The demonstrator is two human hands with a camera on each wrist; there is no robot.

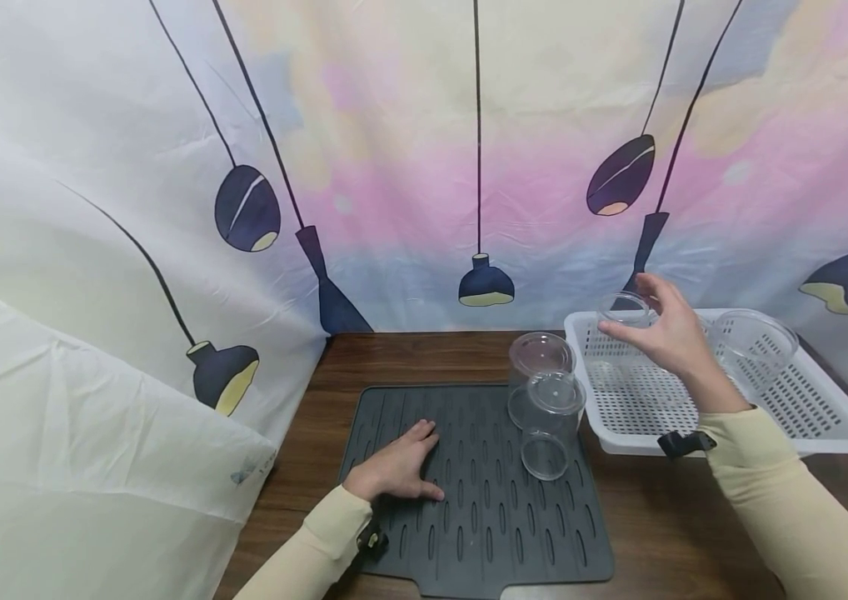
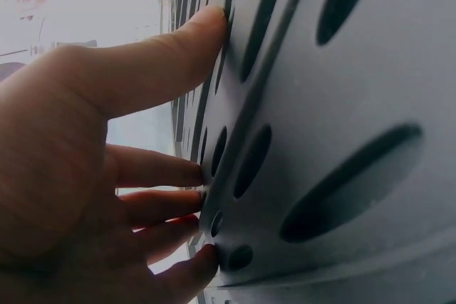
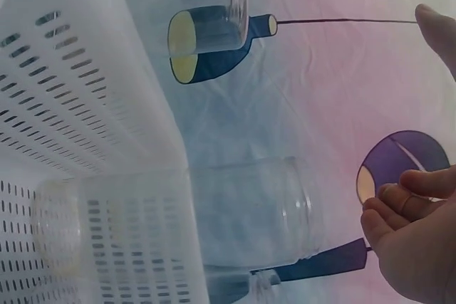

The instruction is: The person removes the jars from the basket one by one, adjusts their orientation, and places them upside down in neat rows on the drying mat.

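My left hand (image 1: 397,467) rests on a dark grey slotted mat (image 1: 469,533), fingers spread; in the left wrist view its fingertips (image 2: 206,23) touch the mat. Above the white basket (image 1: 836,446), my right hand (image 1: 667,329) has its thumb and fingers spread around the top of a clear jar (image 1: 622,321). The right wrist view shows that jar (image 3: 249,211) standing in the basket, with a gap between it and the right hand (image 3: 420,226). A wider clear container (image 1: 754,354) is at the basket's right side.
Two more clear jars stand at the mat's right side, one behind (image 1: 525,371) and one in front (image 1: 553,425), close to the basket. A brown wooden table (image 1: 424,354) lies beneath. Lamp-printed cloth (image 1: 409,208) hangs behind and on the left.
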